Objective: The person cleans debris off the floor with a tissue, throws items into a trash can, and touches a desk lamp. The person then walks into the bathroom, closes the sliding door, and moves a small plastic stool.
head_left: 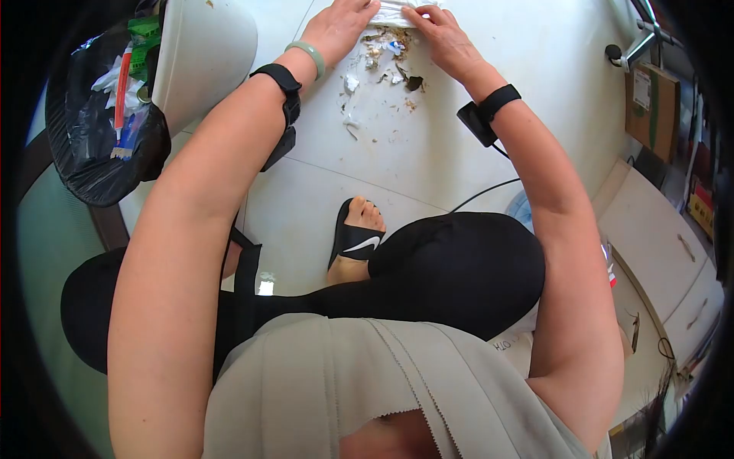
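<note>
Both my hands are at the top edge of the view, low over the white tiled floor. Between them lies a folded, wrinkled white tissue (pixel 394 15), partly cut off by the frame. The fingers of my left hand (pixel 340 30) are closed at its left end. My right hand (pixel 449 47) has its thumb and fingers on the right end, pressed to the edge. Just below the tissue is a heap of debris (pixel 391 38): brown crumbs, white scraps, a bit of blue and dark flakes. A white scrap (pixel 351 82) lies nearer to me.
A white bin (pixel 206 61) and a black bag of rubbish (pixel 76 145) stand at left. My slippered foot (pixel 359 233) is below the debris. At right are a chair leg with a caster (pixel 614 53), a cardboard box (pixel 650 107), drawers (pixel 650 222) and a black cable (pixel 485 191).
</note>
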Motion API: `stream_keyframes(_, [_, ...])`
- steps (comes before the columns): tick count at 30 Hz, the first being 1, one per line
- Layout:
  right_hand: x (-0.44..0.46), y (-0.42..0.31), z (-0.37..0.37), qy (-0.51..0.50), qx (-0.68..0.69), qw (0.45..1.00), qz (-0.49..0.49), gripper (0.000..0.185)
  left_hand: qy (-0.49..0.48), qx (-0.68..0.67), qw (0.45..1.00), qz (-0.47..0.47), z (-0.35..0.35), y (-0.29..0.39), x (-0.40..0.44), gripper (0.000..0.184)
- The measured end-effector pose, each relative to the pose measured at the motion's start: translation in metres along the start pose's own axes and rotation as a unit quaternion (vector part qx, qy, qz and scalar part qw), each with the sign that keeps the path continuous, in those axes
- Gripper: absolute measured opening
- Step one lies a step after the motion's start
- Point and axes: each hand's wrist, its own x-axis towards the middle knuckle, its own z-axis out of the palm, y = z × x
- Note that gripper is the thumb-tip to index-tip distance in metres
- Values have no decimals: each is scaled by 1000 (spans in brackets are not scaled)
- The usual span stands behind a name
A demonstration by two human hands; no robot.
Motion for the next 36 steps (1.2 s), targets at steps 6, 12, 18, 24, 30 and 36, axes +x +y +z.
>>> stream_keyframes(6, [-29, -3, 16, -83, 34, 993, 81, 63, -33, -5, 999, 33, 2, 7, -9, 35])
stream_keyframes(12, [-72, -25, 9, -136, 128, 974, 127, 64, -132, -34, 990, 33, 6, 20, -37, 59])
stream_keyframes(18, [-97, -38, 8, -139, 144, 971, 134, 61, -229, -60, 971, 28, -2, 34, -59, 71])
stream_keyframes(24, [-114, -61, -6, -74, 232, 949, 200, 43, -179, -120, 977, 2, 2, 35, -77, 73])
stream_keyframes(30, [-114, -83, 17, -27, 208, 936, 283, 42, -93, -174, 973, -116, 23, 68, -97, 61])
stream_keyframes(36, [-86, -109, 26, -32, 201, 904, 375, 68, 30, -329, 916, -226, 36, 83, -102, 57])
